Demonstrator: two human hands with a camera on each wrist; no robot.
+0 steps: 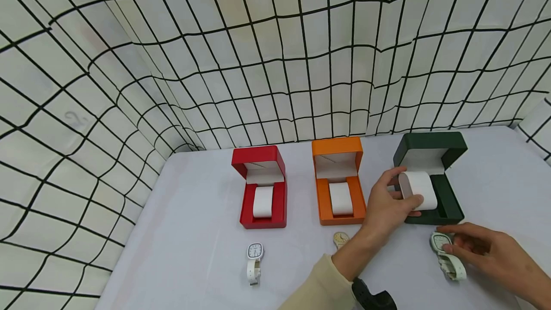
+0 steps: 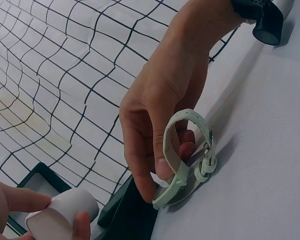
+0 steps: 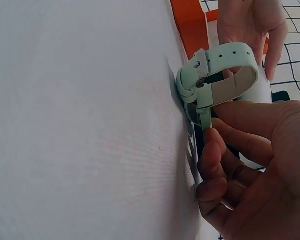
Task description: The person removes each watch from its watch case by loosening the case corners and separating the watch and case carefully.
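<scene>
My left hand (image 1: 384, 207) grips a white watch cushion (image 1: 423, 189) between thumb and fingers, over the open green watch box (image 1: 453, 200). The cushion is tilted, and its flat end faces left. In front of that box, my right hand (image 1: 495, 251) pinches a pale green wristwatch (image 1: 452, 264) at the edge of its case. Its strap (image 2: 186, 117) is buckled into a loop, plain in both wrist views. The watch sits low at the white cloth, its dial up in the head view.
An open red watch box (image 1: 263, 223) and an open orange one (image 1: 343, 220) stand to the left, each holding a white cushion. A white-strapped watch (image 1: 255, 260) lies before the red box. A gold-toned watch (image 1: 340, 238) is partly hidden by my left forearm. Black netting (image 1: 275, 94) rises behind.
</scene>
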